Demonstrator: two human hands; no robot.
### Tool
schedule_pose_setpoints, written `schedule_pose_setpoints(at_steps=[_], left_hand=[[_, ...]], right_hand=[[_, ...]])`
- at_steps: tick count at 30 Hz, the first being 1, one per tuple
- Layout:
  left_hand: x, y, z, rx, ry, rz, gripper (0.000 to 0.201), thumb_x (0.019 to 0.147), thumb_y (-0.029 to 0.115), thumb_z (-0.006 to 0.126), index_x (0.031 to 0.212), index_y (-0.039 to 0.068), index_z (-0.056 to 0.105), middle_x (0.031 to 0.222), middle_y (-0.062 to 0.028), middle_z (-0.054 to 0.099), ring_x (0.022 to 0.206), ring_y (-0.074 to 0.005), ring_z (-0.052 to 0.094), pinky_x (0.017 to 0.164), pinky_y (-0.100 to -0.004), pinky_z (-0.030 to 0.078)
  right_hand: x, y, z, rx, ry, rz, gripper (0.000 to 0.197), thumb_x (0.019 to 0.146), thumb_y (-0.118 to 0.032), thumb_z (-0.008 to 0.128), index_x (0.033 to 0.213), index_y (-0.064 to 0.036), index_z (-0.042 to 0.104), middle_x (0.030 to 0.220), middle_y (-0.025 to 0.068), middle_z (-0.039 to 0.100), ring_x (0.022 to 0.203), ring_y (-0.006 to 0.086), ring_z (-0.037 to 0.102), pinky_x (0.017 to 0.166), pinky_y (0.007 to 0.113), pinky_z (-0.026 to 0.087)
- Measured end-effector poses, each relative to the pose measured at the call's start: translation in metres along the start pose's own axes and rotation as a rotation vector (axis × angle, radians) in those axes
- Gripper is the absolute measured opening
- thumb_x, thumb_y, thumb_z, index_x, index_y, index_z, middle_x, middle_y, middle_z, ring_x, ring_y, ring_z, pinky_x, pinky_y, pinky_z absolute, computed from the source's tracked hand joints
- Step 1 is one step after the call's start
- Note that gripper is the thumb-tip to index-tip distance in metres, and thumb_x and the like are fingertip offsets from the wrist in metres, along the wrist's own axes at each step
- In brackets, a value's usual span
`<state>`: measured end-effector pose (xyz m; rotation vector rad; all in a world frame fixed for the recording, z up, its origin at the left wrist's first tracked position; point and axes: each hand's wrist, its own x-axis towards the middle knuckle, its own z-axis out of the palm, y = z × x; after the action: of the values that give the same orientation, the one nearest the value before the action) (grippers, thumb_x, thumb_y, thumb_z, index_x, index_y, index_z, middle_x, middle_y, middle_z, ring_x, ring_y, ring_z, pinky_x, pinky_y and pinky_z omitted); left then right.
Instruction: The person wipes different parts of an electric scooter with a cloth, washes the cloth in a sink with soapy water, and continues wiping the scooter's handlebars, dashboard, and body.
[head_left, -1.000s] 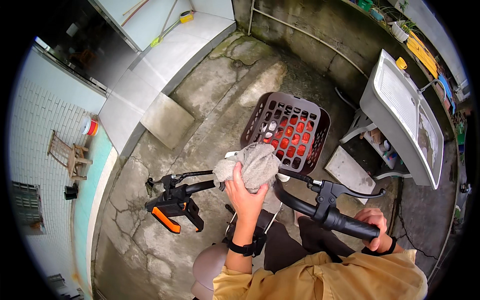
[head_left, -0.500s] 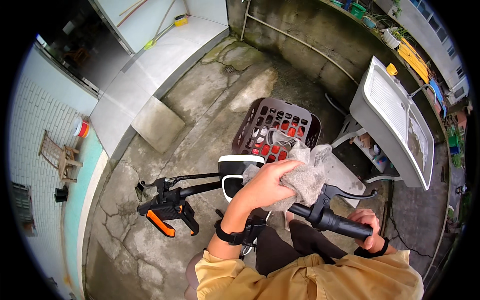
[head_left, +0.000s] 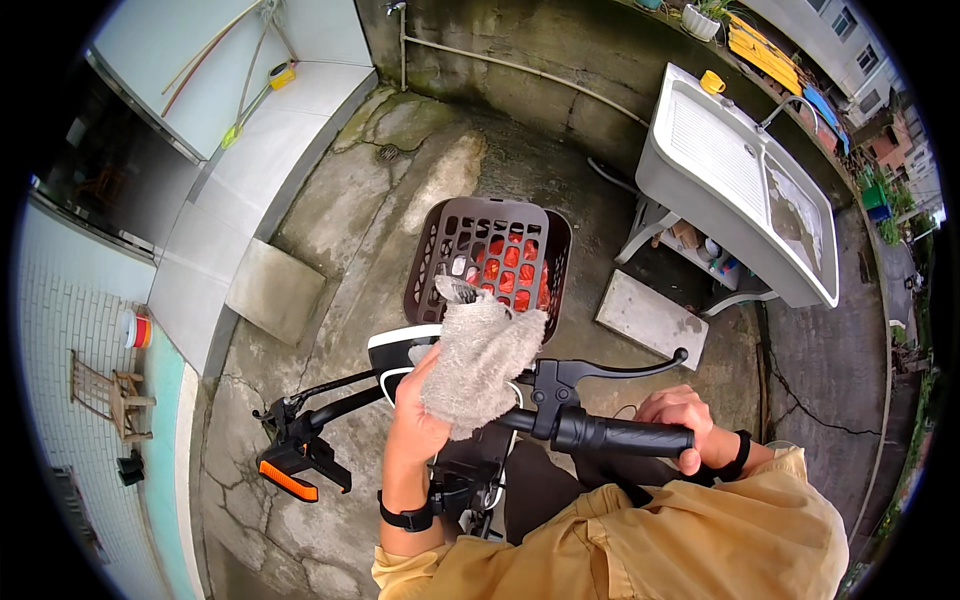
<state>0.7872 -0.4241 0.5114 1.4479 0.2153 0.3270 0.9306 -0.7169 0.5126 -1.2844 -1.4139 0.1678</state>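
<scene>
My left hand is closed on a grey, fuzzy cloth, bunched over the middle of a black handlebar. The cloth hides part of the bar and of my fingers. At the bar's right end, my right hand is curled around the tip of the black handlebar grip. A brake lever sticks out ahead of that grip. In front of the bar hangs a brown plastic basket, with red things showing through its holes. A black-and-white front panel sits left of the cloth.
A black-and-orange part is by the bar's left end. To the right stands a grey wash sink, with a pale slab on the ground nearby. Left are a stone block, a wooden chair and a bucket.
My left hand has carried the cloth leftward along the handlebar, off its right part, and turned more upright. My right hand stays at the grip's end. The whole view has shifted.
</scene>
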Motion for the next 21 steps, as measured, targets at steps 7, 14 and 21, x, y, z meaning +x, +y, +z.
schedule_pose_setpoints(at_steps=[7,14,21], left_hand=[[0.038,0.069,0.116,0.893,-0.393,0.160,0.045,0.068,0.007,0.068,0.112,0.002,0.057,0.098,-0.0137,0.058,0.092,-0.0343,0.055,0.080,-0.0358,0.045],[-0.006,0.049,0.112,-0.370,0.228,-0.054,0.036,0.076,0.003,0.061,0.110,-0.008,0.056,0.106,-0.0069,0.063,0.092,-0.0200,0.062,0.080,-0.0295,0.048],[-0.104,0.073,0.122,0.454,0.395,0.148,0.039,0.082,0.011,0.059,0.118,-0.003,0.053,0.111,-0.0150,0.060,0.096,-0.0280,0.060,0.085,-0.0374,0.049]], right_hand=[[-0.009,0.004,-0.001,-0.046,0.054,-0.091,0.042,0.088,-0.040,0.043,0.083,0.0008,0.049,0.063,0.0112,0.054,0.047,0.0252,0.055,0.043,0.033,0.045],[-0.020,0.000,-0.016,-0.127,-0.039,-0.034,0.043,0.082,-0.042,0.058,0.084,0.0000,0.052,0.066,0.0099,0.053,0.049,0.0253,0.051,0.043,0.035,0.041],[-0.018,-0.014,-0.047,0.168,-0.274,0.176,0.049,0.077,-0.034,0.070,0.103,0.0040,0.053,0.075,0.0127,0.060,0.061,0.0267,0.060,0.054,0.032,0.048]])
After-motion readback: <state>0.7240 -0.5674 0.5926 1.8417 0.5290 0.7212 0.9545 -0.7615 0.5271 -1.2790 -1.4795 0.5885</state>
